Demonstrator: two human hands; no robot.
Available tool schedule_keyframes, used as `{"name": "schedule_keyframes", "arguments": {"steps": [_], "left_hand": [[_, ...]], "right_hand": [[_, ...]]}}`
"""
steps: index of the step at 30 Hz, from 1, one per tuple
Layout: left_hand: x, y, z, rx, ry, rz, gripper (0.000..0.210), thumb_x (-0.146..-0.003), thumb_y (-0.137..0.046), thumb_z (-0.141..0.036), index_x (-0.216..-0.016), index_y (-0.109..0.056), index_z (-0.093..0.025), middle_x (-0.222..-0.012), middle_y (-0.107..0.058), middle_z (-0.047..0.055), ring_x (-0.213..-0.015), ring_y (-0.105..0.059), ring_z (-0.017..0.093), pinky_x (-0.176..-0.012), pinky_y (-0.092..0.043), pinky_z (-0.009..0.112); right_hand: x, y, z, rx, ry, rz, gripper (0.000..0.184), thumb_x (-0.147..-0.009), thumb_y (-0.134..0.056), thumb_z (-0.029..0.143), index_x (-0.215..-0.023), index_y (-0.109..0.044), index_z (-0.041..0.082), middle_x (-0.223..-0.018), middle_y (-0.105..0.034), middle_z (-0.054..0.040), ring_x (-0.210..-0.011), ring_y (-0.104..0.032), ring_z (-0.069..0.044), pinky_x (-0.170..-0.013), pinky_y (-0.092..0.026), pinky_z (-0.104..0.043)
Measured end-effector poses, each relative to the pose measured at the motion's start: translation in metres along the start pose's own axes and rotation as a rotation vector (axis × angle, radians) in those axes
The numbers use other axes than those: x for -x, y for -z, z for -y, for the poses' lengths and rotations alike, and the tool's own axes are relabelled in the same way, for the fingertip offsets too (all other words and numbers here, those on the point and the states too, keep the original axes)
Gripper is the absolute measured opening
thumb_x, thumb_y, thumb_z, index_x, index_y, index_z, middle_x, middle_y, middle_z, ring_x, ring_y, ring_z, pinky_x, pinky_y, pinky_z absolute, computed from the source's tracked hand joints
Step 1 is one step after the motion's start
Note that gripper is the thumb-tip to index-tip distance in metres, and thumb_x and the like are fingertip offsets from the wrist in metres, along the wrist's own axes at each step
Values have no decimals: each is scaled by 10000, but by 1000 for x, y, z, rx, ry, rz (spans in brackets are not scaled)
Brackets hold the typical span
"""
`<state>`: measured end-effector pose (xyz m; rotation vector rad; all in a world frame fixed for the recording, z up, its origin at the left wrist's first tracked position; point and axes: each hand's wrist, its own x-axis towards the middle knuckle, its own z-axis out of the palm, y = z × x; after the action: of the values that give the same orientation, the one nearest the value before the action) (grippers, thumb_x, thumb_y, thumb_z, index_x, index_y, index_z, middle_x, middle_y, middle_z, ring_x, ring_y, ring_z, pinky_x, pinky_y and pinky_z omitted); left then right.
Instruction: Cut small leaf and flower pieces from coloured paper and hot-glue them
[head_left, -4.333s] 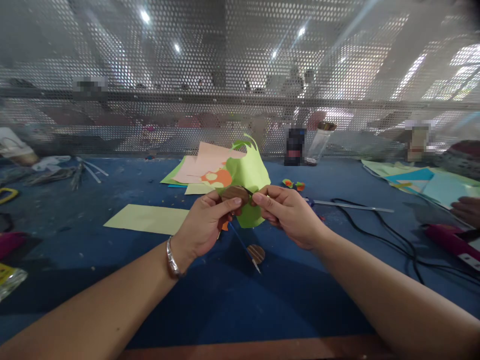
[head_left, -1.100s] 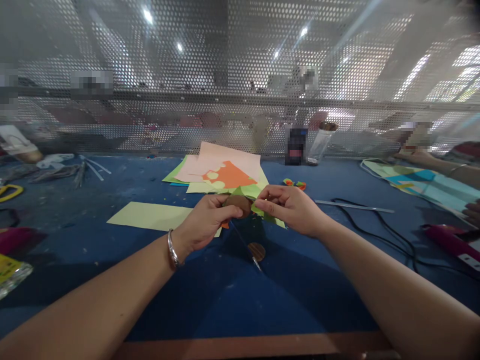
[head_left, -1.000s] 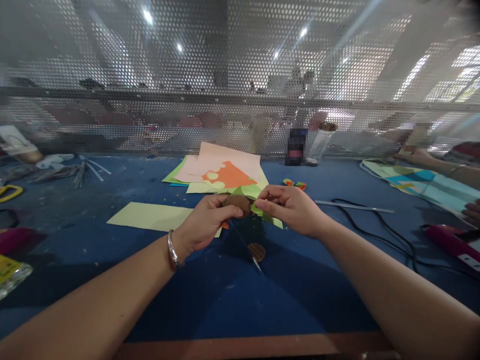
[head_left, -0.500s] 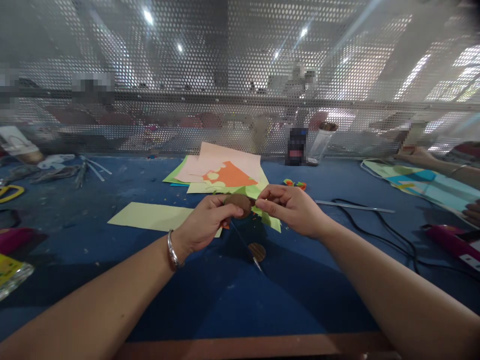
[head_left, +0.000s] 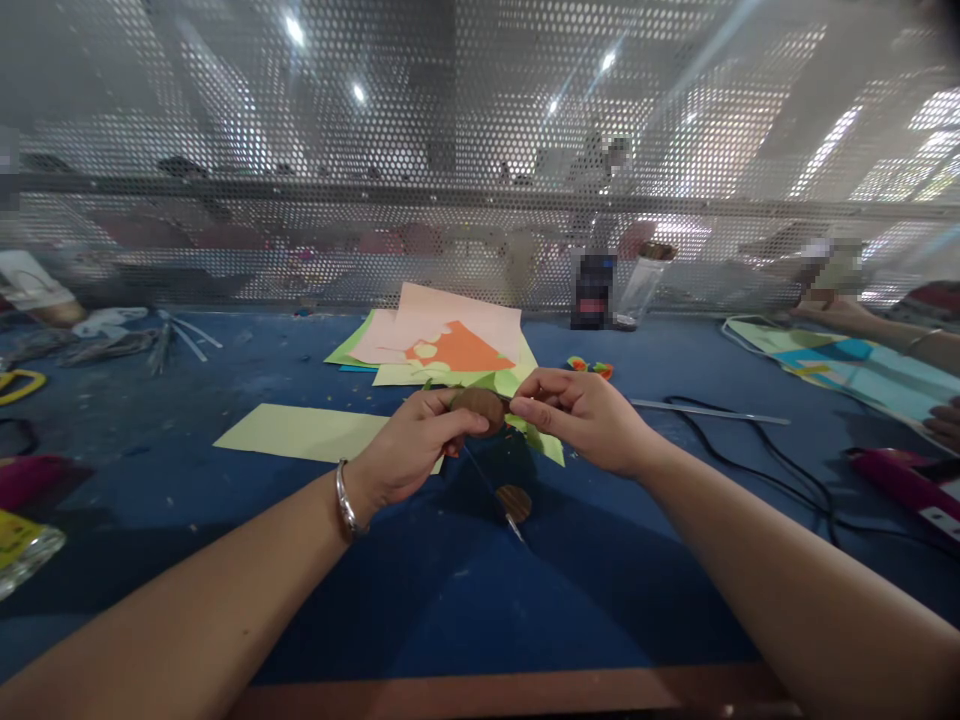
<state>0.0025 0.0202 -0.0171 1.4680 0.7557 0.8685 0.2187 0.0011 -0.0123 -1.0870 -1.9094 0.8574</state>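
A perforated metal screen point(head_left: 337, 120) runs along the back of a blue table point(head_left: 480, 610), a clear jar point(head_left: 641, 290) leaning near it; at the centre, in mid-air, the left hand point(head_left: 409, 445) has a brown disc point(head_left: 480, 411) pinched between thumb and fingers; over on the other side, the right hand point(head_left: 570, 415) has thumb and forefinger pressed on a small dark piece point(head_left: 507, 403) at the disc's edge, too small to name; a crumpled green paper point(head_left: 544, 442) sits just behind and below those fingertips, partly hidden by them; down in front, a second disc point(head_left: 516, 503) lies on the table with a thin blue-handled tool point(head_left: 514, 522) across its left edge, its far end covered by the left hand; that same hand overlaps the pale paper strip point(head_left: 300, 432); beyond, a pink sheet point(head_left: 457, 308) tops a paper stack, an orange cut-out point(head_left: 472, 350) on it; two orange-green bits point(head_left: 589, 368) rest to the right; further right come a clear stick point(head_left: 712, 412), a looping black cord point(head_left: 810, 480), a purple tool point(head_left: 892, 475) and another person's hand point(head_left: 844, 315); yellow scissor handles point(head_left: 22, 384) mark the far left.
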Motion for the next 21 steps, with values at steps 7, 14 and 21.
{"name": "schedule_keyframes", "arguments": {"steps": [7, 14, 21], "left_hand": [[1, 0, 4, 67, -27, -62, 230, -750, -799, -266, -938, -684, -202, -838, -616, -3, -659, -459, 112, -572, -333, 259], [0, 2, 3, 64, -21, -43, 169, -778, -789, -276, -888, -700, -183, -831, -630, 2, -648, -456, 101, -570, -321, 246], [-1, 1, 5, 95, -10, -65, 170, -760, -817, -303, -869, -744, -196, -787, -616, -6, -630, -431, 104, -555, -286, 256]], "right_hand": [[-2, 2, -4, 12, -19, -18, 385, -921, -628, 572, -857, -624, 192, -595, -399, 63, -539, -312, -101, -499, -218, -274], [-2, 2, -6, -24, -15, -7, 381, -943, -597, 565, -870, -620, 191, -623, -424, 53, -550, -332, -103, -507, -224, -275], [-2, 3, -3, -21, -13, -19, 384, -937, -603, 561, -852, -606, 187, -600, -397, 64, -531, -310, -98, -498, -209, -270]]}}
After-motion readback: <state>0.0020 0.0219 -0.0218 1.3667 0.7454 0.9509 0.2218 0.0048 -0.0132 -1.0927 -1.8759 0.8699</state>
